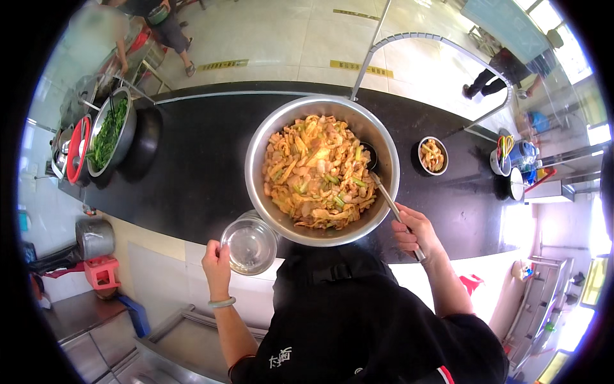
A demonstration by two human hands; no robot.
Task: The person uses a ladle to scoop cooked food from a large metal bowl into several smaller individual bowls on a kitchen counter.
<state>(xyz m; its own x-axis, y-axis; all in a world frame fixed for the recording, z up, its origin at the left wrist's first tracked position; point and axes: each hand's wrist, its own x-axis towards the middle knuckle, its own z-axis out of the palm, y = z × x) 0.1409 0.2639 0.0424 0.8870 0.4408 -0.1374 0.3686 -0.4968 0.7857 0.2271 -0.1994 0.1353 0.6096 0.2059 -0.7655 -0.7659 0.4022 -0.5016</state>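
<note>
A large stainless steel bowl (320, 236) stands on the black counter in front of me, filled with cooked sliced meat and vegetables (319, 168). My right hand (415, 230) grips the metal handle of a ladle (391, 204), whose round head rests at the right side of the food inside the bowl. My left hand (217, 266) holds the rim of a small round metal bowl (249, 246), which looks empty, beside the large bowl's lower left edge. To the right, a small metal bowl (446, 158) with a portion of similar food (432, 156) sits on the counter.
On the black counter (201, 158), a metal basin of green leafy vegetables (110, 134) and a red-rimmed basin (78, 151) stand at the left. Small containers (500, 163) are at the far right. A metal rail (362, 72) runs along the far edge. Other people stand beyond.
</note>
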